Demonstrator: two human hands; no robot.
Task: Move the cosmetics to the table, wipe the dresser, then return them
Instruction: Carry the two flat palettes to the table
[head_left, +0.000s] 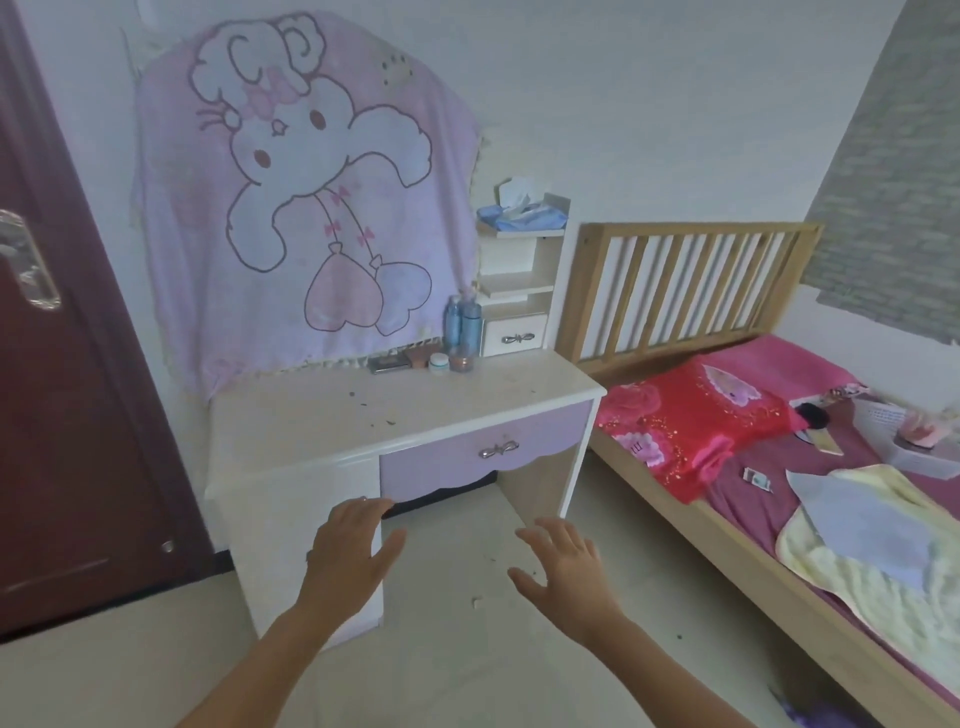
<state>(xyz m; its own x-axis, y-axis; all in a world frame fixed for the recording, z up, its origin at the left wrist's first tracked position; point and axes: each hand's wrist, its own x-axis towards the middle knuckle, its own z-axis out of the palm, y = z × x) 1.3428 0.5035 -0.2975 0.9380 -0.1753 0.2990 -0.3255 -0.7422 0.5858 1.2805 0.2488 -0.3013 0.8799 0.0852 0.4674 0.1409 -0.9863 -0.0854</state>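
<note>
Speckled white-and-lilac dresser worktop (405, 410) is judged unwiped; blue bottles and small jars of cosmetics (457, 332) are grouped at its back edge, not yet moved. Before it, left hand (348, 556) and right hand (566, 571) are held empty, fingers spread.

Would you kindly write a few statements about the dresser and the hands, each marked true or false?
1. The left hand and the right hand hold nothing. True.
2. The blue bottles lie on the bed. False: they stand upright at the back of the dresser top.
3. The purple drawer is shut. True.
4. The tissue box sits on the floor. False: it rests on the top shelf.
</note>
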